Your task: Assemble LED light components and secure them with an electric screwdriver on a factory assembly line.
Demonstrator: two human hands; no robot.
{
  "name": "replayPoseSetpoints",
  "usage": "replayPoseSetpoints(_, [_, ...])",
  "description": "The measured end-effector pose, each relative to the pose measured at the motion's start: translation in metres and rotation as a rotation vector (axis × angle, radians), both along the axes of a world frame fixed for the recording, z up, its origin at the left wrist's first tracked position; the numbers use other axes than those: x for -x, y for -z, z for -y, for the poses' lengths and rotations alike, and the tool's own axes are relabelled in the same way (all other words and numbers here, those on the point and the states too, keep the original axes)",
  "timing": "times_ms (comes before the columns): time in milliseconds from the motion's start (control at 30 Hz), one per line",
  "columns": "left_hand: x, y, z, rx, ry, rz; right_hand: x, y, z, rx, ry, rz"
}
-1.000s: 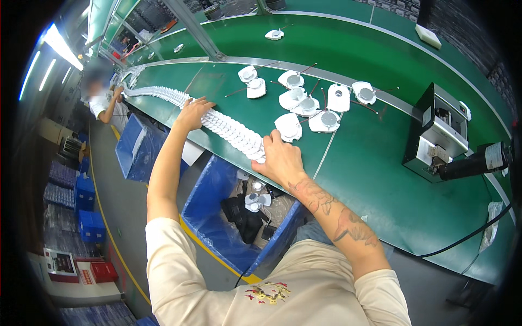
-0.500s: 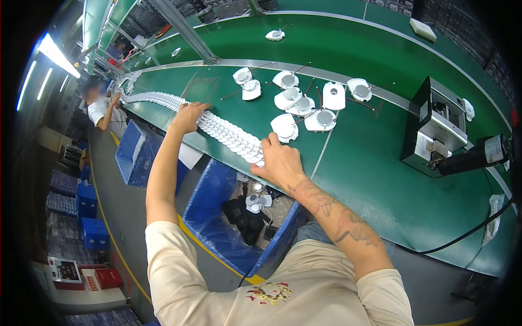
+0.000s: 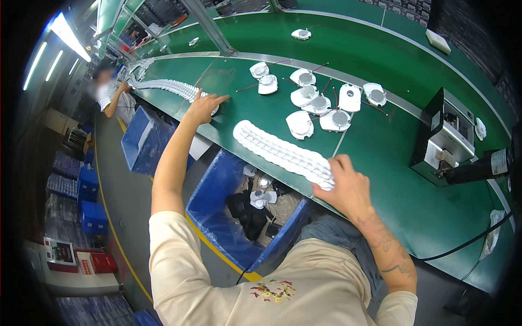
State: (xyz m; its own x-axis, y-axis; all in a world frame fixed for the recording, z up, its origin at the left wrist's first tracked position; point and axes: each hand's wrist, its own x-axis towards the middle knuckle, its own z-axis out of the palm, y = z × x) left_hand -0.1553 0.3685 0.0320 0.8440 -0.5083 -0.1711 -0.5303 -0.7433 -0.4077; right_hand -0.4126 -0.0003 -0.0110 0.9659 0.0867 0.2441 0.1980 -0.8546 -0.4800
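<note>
My right hand point(image 3: 348, 187) grips the near end of a long row of overlapping white plastic shells point(image 3: 283, 154), which lies slantwise along the front of the green workbench. A second row of the same shells point(image 3: 168, 87) curves away to the far left. At its near end is my left hand point(image 3: 204, 107), fingers spread and one stretched to the right, touching the last pieces. Between the two rows is a gap of bare green bench. Several white housings with round grey discs and thin wires point(image 3: 307, 98) lie behind the right-hand row.
A black and silver machine point(image 3: 446, 141) stands at the right, its black cable hanging near the bench edge. Below the bench, a blue lined bin point(image 3: 217, 190) holds loose parts. Another blue bin point(image 3: 144, 141) is farther left, near a seated person point(image 3: 114, 95). A green conveyor point(image 3: 348, 46) runs behind.
The single long row has parted in two. My right hand has drawn its section to the right, while my left hand's fingers have spread at the end of the other section.
</note>
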Motion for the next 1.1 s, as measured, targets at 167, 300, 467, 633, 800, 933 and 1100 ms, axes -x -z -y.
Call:
replayPoseSetpoints(167, [0.032,-0.023,0.028,0.464,0.130,0.102,0.032,-0.011,0.051,-0.013,0.028,-0.047])
replayPoseSetpoints(300, [0.137,-0.047,0.140,0.711,0.456,-0.138,0.050,-0.019,0.093,0.040,0.031,-0.070])
replayPoseSetpoints(467, [0.204,-0.018,0.244,0.660,0.688,-0.316,0.086,-0.045,0.116,0.052,0.117,-0.143])
replayPoseSetpoints(633, [0.209,-0.003,0.260,0.657,0.610,-0.423,0.215,-0.093,0.186,-0.165,0.291,0.622])
replayPoseSetpoints(800, [0.205,-0.002,0.264,0.645,0.539,-0.502,0.187,-0.017,0.276,-0.492,0.352,-0.129])
replayPoseSetpoints(933, [0.202,-0.008,0.260,0.576,0.536,-0.441,0.104,-0.012,0.210,-0.223,-0.135,-0.014])
replayPoseSetpoints(1100, [0.200,-0.020,0.252,0.527,0.444,-0.459,0.067,0.002,0.163,-0.084,-0.235,-0.036])
